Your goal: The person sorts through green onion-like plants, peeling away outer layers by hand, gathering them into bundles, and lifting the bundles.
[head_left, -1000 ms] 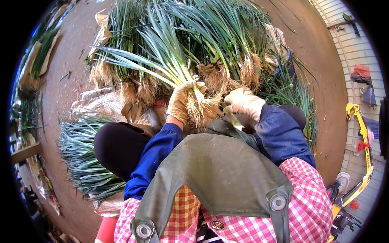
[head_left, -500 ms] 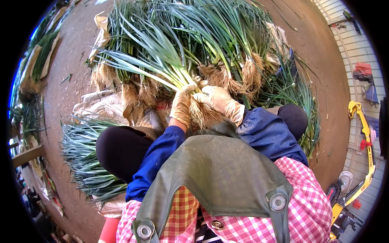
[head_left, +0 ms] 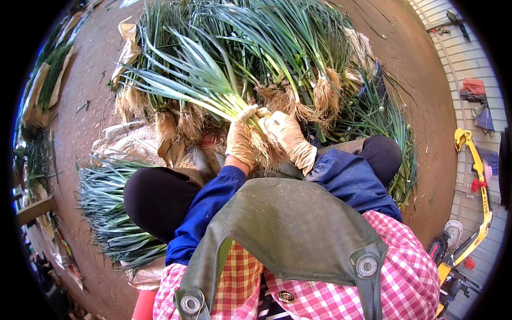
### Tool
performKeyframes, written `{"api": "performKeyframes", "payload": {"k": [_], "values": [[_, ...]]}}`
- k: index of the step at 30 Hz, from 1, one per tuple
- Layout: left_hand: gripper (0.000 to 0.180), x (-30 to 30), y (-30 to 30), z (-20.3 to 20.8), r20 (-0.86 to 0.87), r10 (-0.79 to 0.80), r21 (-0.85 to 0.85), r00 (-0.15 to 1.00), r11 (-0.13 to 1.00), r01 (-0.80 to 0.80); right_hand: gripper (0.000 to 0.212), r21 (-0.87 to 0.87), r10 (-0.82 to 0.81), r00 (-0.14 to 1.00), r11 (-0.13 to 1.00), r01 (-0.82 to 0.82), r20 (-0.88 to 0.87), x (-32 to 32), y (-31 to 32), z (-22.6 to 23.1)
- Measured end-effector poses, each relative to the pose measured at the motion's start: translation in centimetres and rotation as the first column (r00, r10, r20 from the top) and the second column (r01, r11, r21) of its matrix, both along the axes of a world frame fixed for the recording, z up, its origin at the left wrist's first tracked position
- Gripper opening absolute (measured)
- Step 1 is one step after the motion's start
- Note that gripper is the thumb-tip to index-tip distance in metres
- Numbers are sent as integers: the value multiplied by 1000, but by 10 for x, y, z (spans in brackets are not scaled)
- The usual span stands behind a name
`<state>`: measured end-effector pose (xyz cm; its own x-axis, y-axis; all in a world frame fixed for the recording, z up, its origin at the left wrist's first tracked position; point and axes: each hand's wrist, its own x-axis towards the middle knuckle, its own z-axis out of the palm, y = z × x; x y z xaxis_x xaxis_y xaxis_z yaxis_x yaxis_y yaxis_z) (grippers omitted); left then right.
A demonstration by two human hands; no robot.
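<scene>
A bunch of green onions (head_left: 208, 85) lies slantwise in front of me, its long leaves fanning out to the far left. My gloved left hand (head_left: 241, 141) is closed around the white stems just above the roots. Against the stems' right side, my gloved right hand (head_left: 290, 137) is closed too, its fingers curled at the stem bases next to the left fingertips. Tan roots (head_left: 263, 152) hang down between the two hands. What the right fingertips pinch is partly hidden.
A large heap of green onions (head_left: 277, 32) with roots toward me lies beyond my hands. Another pile (head_left: 114, 205) rests beside my left knee, near a pale sack (head_left: 130, 143). Loose leaves (head_left: 392, 133) lie to the right. A yellow toy-like excavator arm (head_left: 482, 197) stands far right.
My right hand has drawn slightly back and turned, its fingers still at the stems. The left hand keeps its hold on the bunch. The whole view has shifted a little.
</scene>
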<state>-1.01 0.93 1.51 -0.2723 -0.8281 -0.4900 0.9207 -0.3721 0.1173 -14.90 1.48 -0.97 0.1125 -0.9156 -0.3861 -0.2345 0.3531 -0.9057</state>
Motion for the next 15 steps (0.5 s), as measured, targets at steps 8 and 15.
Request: {"api": "performKeyframes", "payload": {"k": [8,15], "values": [[18,17,-2,-10,-56,89,-27,995,996,-90,25,37,257,873,963,-266,-415,-24,-11,-25],[25,17,1,-11,44,17,-74,999,997,-14,34,524,653,318,749,-405,-688,-60,-22,-52]]}}
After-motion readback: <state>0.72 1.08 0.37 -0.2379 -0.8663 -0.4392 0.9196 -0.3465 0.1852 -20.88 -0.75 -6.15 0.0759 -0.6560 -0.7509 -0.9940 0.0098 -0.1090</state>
